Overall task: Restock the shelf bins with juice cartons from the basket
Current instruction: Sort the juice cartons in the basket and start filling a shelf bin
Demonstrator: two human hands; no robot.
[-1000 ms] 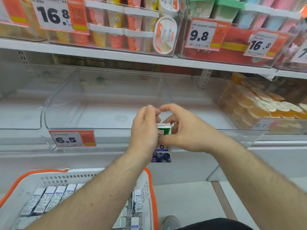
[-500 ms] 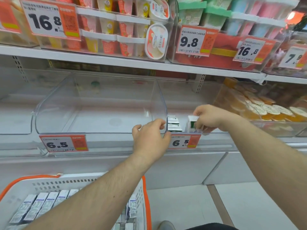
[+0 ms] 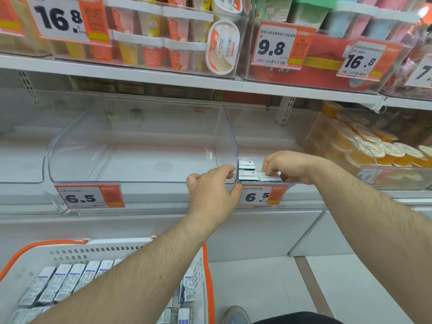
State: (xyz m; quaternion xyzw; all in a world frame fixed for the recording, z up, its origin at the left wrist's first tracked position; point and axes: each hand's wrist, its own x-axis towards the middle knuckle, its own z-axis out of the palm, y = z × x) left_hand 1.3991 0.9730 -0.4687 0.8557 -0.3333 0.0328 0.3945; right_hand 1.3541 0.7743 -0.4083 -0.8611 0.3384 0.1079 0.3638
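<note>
My right hand (image 3: 288, 166) pinches a small white-topped juice carton with green side print (image 3: 268, 177), set upright at the front of the right clear plastic shelf bin (image 3: 261, 127) beside matching cartons (image 3: 246, 170). My left hand (image 3: 211, 195) grips the front corner of the left clear plastic bin (image 3: 140, 146). Grey-white cartons (image 3: 60, 282) lie in rows in the white, orange-rimmed basket (image 3: 131, 250) below.
</note>
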